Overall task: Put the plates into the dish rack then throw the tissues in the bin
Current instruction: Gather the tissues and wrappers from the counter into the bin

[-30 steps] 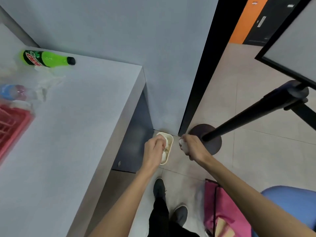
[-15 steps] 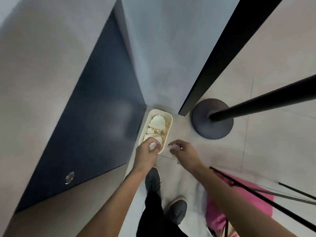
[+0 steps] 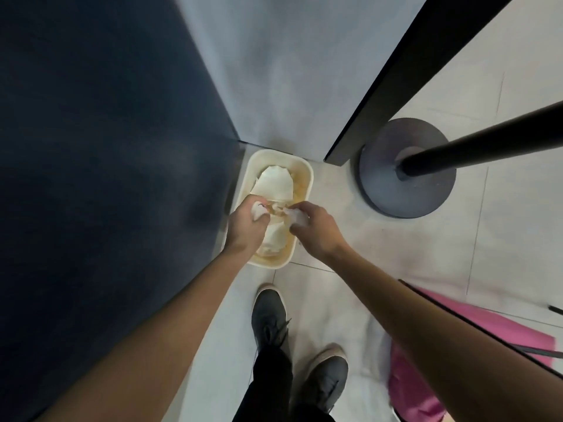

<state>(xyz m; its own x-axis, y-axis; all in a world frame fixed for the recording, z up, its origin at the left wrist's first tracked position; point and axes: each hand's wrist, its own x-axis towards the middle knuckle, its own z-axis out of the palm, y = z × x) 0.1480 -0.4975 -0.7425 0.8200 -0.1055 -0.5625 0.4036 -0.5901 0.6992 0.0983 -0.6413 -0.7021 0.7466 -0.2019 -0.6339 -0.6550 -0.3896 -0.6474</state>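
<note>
Tissue wad [image 3: 258, 210] pinched in the curled fingers of your left hand [image 3: 245, 231] and second wad [image 3: 297, 220] pinched in your right hand [image 3: 315, 233] hang over the near end of the cream bin [image 3: 275, 153]; judge both light, soft and crushable, so grip the bulk loosely.

We see the bin [image 3: 308, 169] wedged in a corner: the table's dark panel [image 3: 106, 147] close on its left, the wall [image 3: 274, 71] behind. Its top is open under our left hand [image 3: 245, 229] and right hand [image 3: 315, 231], each gripping a tissue [image 3: 259, 211]. Bare floor [image 3: 332, 190] lies rightward before the stand base [image 3: 426, 196] and the pole [image 3: 487, 132] slanting up from it.
</note>
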